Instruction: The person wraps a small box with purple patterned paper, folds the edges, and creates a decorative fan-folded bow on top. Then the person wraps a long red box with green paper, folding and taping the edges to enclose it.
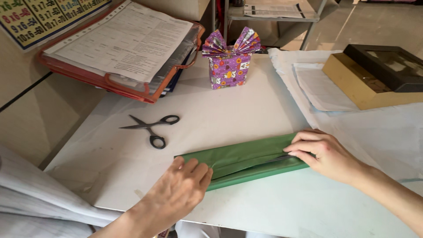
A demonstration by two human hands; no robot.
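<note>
Both hands' fingers (pixel 304 145) press flat on folded green paper (pixel 246 161)

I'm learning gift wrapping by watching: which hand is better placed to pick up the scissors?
Probably the left hand. It presses the near-left end of the green paper, and the scissors lie open on the table just beyond it. The right hand pins the far end.
</note>
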